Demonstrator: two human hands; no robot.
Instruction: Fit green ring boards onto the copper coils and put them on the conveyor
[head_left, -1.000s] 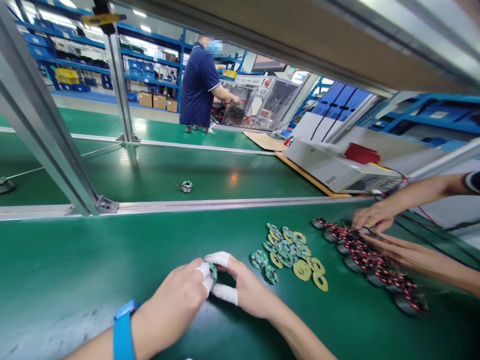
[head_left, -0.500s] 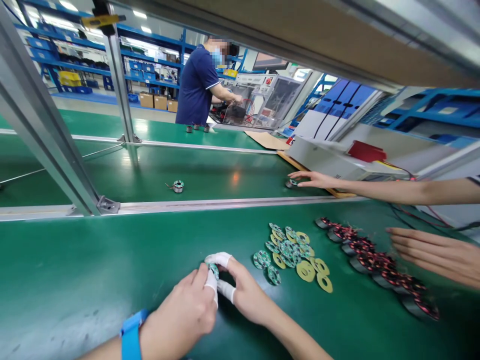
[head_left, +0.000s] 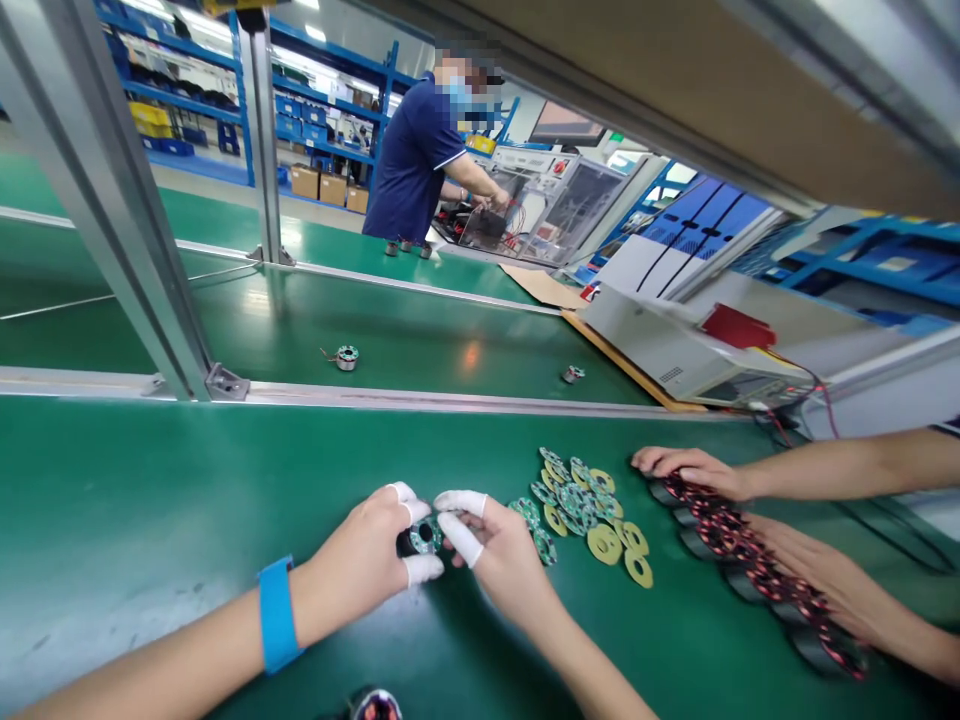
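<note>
— We pinch the small coil part (head_left: 421, 537) between both hands, left hand (head_left: 360, 565) and right hand (head_left: 499, 565), fingers closed on it, just above the bench (head_left: 150, 500).
— If our capped fingers slip, we judge it drops among the ring boards (head_left: 577, 497).

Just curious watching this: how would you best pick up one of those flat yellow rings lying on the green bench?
Probably from above: the yellow ring lies flat on the bench, so pinch its rim, or hook a fingertip through its centre hole. This one lies at the pile's near edge, with only part of its rim free.
</note>
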